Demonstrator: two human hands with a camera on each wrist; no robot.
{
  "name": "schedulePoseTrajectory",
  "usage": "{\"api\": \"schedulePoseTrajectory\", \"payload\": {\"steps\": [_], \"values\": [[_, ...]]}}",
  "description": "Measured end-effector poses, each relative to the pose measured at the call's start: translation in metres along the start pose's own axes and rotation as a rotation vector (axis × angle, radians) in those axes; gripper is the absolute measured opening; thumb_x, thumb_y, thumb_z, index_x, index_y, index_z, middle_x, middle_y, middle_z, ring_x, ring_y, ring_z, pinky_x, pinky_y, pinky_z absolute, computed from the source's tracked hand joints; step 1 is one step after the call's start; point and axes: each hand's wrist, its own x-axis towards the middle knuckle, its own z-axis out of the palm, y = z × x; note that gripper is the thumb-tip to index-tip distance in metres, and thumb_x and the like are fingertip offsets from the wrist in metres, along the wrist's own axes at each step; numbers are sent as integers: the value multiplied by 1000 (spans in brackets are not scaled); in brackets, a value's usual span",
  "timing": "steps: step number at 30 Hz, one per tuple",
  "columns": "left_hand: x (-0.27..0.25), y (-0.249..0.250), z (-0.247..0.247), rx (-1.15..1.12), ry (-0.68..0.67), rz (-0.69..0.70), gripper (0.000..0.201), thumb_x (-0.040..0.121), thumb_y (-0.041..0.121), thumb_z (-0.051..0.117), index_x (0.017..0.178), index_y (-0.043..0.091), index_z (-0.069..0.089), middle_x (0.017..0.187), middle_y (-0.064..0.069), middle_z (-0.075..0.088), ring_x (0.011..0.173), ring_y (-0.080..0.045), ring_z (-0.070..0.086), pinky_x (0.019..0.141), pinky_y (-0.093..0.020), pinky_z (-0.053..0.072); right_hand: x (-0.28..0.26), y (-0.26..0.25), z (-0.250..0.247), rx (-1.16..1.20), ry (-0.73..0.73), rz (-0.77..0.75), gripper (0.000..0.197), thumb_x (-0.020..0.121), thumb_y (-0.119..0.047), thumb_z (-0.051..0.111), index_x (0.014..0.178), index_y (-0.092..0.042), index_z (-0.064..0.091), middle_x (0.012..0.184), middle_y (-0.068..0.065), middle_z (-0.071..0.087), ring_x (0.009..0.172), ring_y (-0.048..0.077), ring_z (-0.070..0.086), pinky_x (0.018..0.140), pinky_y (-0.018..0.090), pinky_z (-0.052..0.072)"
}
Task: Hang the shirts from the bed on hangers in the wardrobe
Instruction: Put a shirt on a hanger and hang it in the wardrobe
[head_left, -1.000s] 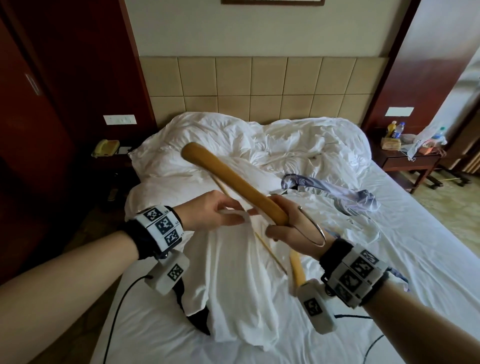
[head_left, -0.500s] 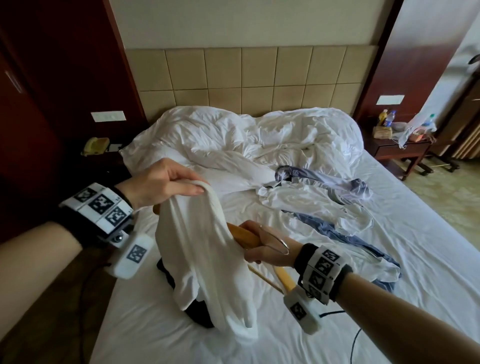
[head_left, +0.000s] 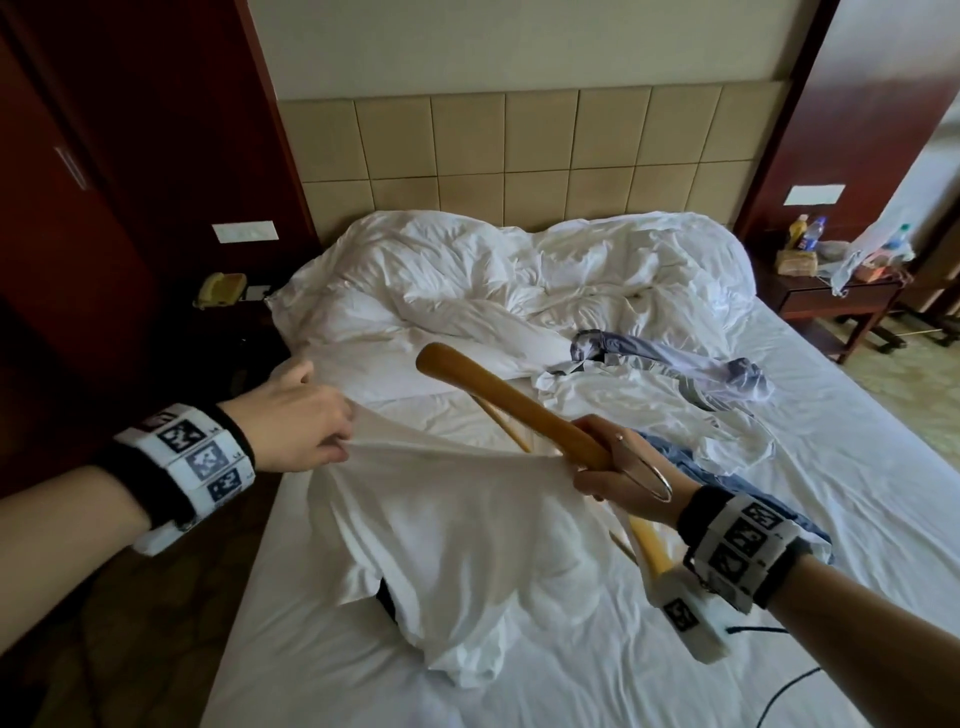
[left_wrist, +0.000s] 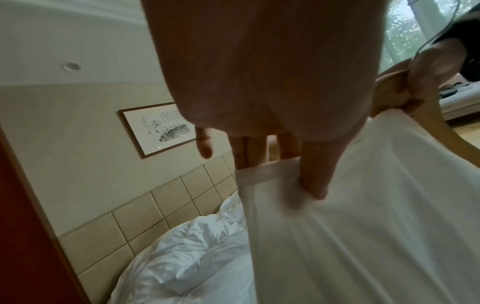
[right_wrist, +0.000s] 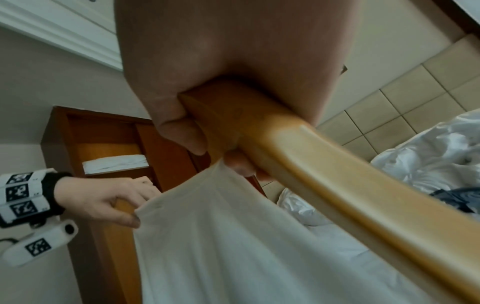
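Observation:
A white shirt (head_left: 457, 540) hangs stretched between my two hands over the bed (head_left: 649, 649). My left hand (head_left: 306, 426) pinches its hem at the left (left_wrist: 270, 170). My right hand (head_left: 608, 467) grips the middle of a wooden hanger (head_left: 498, 395) and also pinches the shirt's other edge (right_wrist: 221, 170). The hanger's metal hook (head_left: 649, 475) lies over the back of my right hand. Its far arm points up and left, above the shirt. A white and a blue-grey shirt (head_left: 675, 374) lie crumpled on the bed behind.
A crumpled white duvet (head_left: 519, 280) covers the head of the bed. A dark wooden wardrobe (head_left: 78, 208) stands at the left, a nightstand with bottles (head_left: 831, 291) at the right. A yellow telephone (head_left: 221, 288) sits left of the bed.
The bunched shirt that hung from my raised left hand is now spread taut between both hands. My left hand came down, and the hanger's far arm swung up above the cloth.

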Motion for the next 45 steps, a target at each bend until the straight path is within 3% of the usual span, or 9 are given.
{"api": "schedulePoseTrajectory", "payload": {"steps": [5, 9, 13, 24, 31, 36, 39, 41, 45], "values": [[12, 17, -2, 0, 47, -10, 30, 101, 48, 41, 98, 31, 66, 148, 5, 31, 144, -6, 18, 119, -54, 3, -1, -1, 6, 56, -17, 7, 25, 64, -24, 62, 89, -27, 58, 63, -6, 65, 59, 15, 63, 63, 37, 52], [21, 24, -13, -19, 115, 21, 32, 101, 49, 39, 100, 32, 66, 147, 4, 31, 146, -5, 13, 119, -55, -7, -3, 1, 7, 179, 44, -8, 43, 62, -17, 60, 105, -21, 64, 89, -8, 75, 62, 17, 64, 61, 34, 54], [32, 30, -17, -30, 117, 60, 29, 98, 48, 43, 97, 31, 66, 147, 4, 31, 143, -5, 14, 113, -53, -16, -9, -21, -7, 328, 191, -133, 47, 65, -11, 58, 111, -20, 67, 90, -11, 74, 71, 18, 62, 64, 24, 46], [37, 39, -29, 1, 45, 96, 30, 101, 46, 38, 112, 33, 63, 158, 1, 19, 149, -10, 3, 118, -59, -5, -14, -107, -11, 731, 241, -480, 32, 70, 11, 52, 97, -3, 62, 92, 10, 65, 84, 25, 60, 77, 34, 49], [33, 38, -40, -234, 58, 57, 30, 100, 46, 40, 89, 27, 60, 141, 6, 46, 148, -7, 11, 116, -55, -9, -12, -114, 26, 650, 173, -468, 42, 67, 9, 51, 104, -8, 61, 90, 12, 63, 84, 27, 62, 77, 41, 55], [24, 31, -43, -262, 108, 1, 31, 101, 45, 41, 94, 25, 64, 108, 13, 43, 136, -4, 25, 119, -49, -1, -13, -86, 41, 567, 107, -350, 49, 68, 6, 52, 111, -14, 62, 82, 5, 64, 78, 12, 62, 72, 25, 51], [17, 22, -33, -231, 72, -69, 33, 101, 48, 41, 98, 25, 65, 109, 10, 50, 130, -7, 27, 118, -48, 8, -15, -59, 37, 473, 46, -256, 61, 68, -3, 56, 111, -45, 66, 80, 1, 66, 75, 15, 62, 68, 44, 54], [14, 17, -23, -203, 63, -102, 34, 100, 52, 41, 96, 29, 65, 99, 11, 54, 118, -10, 45, 114, -51, 20, -19, -42, 34, 450, -13, -181, 69, 69, -5, 57, 112, -58, 64, 79, 2, 66, 71, 15, 61, 60, 42, 52], [18, 19, -5, -220, 48, -108, 35, 98, 56, 43, 93, 31, 68, 99, 17, 56, 117, 0, 48, 118, -53, -10, -28, -17, 27, 384, -16, -63, 73, 68, -14, 60, 127, -56, 56, 75, 6, 66, 67, 30, 61, 59, 39, 51]]}}
